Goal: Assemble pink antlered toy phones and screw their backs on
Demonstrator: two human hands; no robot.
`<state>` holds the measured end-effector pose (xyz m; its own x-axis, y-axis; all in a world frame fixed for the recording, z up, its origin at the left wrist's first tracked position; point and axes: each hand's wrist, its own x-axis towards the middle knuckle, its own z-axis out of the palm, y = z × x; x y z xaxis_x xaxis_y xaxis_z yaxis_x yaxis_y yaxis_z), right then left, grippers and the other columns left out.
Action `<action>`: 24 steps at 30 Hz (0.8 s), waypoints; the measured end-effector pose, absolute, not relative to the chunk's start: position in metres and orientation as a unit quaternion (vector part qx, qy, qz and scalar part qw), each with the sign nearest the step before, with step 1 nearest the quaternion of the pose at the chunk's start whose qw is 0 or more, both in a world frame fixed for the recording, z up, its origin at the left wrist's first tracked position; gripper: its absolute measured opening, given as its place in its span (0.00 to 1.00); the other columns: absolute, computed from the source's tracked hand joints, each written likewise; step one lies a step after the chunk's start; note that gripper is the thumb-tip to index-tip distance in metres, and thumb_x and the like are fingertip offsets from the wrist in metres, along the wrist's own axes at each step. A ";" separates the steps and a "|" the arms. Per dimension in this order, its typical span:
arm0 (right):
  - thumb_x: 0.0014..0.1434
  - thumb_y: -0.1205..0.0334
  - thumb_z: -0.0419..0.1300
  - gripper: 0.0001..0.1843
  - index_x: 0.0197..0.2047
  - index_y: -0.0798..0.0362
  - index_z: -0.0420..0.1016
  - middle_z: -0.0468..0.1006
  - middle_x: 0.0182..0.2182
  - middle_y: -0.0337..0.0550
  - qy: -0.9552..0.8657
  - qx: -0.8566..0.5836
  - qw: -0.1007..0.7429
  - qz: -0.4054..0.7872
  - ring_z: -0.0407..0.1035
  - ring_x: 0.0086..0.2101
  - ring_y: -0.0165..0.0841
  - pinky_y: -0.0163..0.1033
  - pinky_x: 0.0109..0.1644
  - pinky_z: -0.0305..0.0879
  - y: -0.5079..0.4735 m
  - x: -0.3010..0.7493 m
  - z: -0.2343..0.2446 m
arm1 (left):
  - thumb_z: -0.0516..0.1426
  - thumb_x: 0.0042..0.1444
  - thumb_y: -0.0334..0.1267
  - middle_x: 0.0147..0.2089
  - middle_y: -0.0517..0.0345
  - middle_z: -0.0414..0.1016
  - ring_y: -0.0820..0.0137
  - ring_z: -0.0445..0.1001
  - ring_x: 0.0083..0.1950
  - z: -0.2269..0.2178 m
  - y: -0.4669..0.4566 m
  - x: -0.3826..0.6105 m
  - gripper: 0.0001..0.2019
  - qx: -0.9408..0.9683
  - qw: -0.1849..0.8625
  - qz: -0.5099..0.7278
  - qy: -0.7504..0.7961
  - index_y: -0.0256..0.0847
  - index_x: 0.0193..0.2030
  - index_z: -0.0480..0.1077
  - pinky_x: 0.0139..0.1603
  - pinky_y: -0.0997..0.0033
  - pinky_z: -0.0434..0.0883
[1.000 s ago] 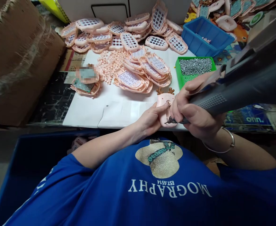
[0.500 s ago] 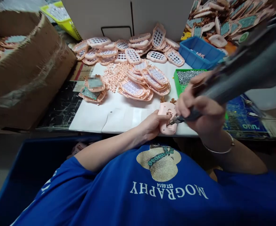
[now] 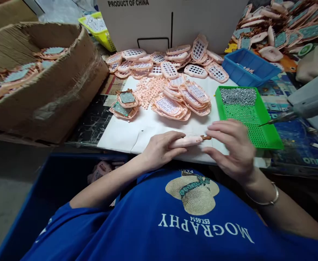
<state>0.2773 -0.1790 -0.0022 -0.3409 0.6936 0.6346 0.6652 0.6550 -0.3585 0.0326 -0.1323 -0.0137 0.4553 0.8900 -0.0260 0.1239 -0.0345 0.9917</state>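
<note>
My left hand (image 3: 160,149) grips a pale pink plastic toy case (image 3: 191,141) with brown antler-shaped tips. The case is turned edge-on above the white work sheet (image 3: 123,136). Close to its antler end is my right hand (image 3: 235,150), empty, thumb and fingers spread apart and slightly blurred. An electric screwdriver (image 3: 308,99) hangs at the right with its bit pointing left, over the green tray (image 3: 267,119) of small silvery screws (image 3: 237,96).
Ahead lie stacked pink shells (image 3: 170,107), loose small pink pieces (image 3: 149,90) and two circuit-board halves (image 3: 126,105). A blue bin (image 3: 248,67) stands back right, a cardboard box (image 3: 53,87) left. A dark blue crate (image 3: 47,181) sits below the table edge.
My right hand has let go of the screwdriver, which now hangs to the right. The pink case has turned from back-up to edge-on in my left hand. The view has shifted.
</note>
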 end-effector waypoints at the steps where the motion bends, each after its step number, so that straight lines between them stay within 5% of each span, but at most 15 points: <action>1: 0.63 0.55 0.65 0.22 0.59 0.43 0.71 0.78 0.49 0.48 -0.826 -0.406 0.392 0.007 0.73 0.50 0.48 0.60 0.57 0.66 -0.175 0.270 -0.008 | 0.70 0.45 0.34 0.48 0.49 0.79 0.56 0.74 0.53 -0.016 -0.135 0.032 0.19 0.638 0.566 0.338 0.397 0.44 0.47 0.80 0.60 0.65 0.63; 8: 0.66 0.59 0.62 0.14 0.53 0.50 0.78 0.82 0.43 0.48 -0.849 -0.369 0.378 0.007 0.74 0.43 0.42 0.53 0.51 0.69 -0.157 0.247 -0.028 | 0.60 0.59 0.39 0.59 0.45 0.76 0.56 0.73 0.60 -0.022 -0.144 0.031 0.18 0.730 0.495 0.318 0.349 0.43 0.56 0.75 0.64 0.61 0.64; 17: 0.65 0.58 0.63 0.06 0.44 0.45 0.81 0.82 0.34 0.40 -0.823 -0.409 0.392 0.045 0.75 0.35 0.38 0.56 0.58 0.65 -0.152 0.239 -0.020 | 0.64 0.55 0.38 0.58 0.46 0.77 0.54 0.72 0.61 -0.024 -0.138 0.032 0.18 0.692 0.535 0.315 0.368 0.43 0.53 0.77 0.67 0.58 0.61; 21: 0.66 0.55 0.61 0.13 0.53 0.45 0.78 0.83 0.42 0.43 -0.829 -0.403 0.384 0.042 0.75 0.47 0.42 0.61 0.65 0.58 -0.150 0.240 -0.013 | 0.65 0.54 0.39 0.57 0.47 0.78 0.56 0.73 0.60 -0.020 -0.138 0.028 0.19 0.644 0.570 0.350 0.371 0.41 0.53 0.77 0.65 0.61 0.64; 24: 0.67 0.58 0.60 0.18 0.60 0.45 0.74 0.79 0.53 0.47 -0.796 -0.408 0.446 0.034 0.72 0.55 0.44 0.58 0.66 0.59 -0.152 0.245 -0.004 | 0.62 0.59 0.43 0.50 0.46 0.81 0.61 0.79 0.48 -0.016 -0.133 0.023 0.19 0.483 0.716 0.341 0.370 0.36 0.54 0.75 0.53 0.64 0.74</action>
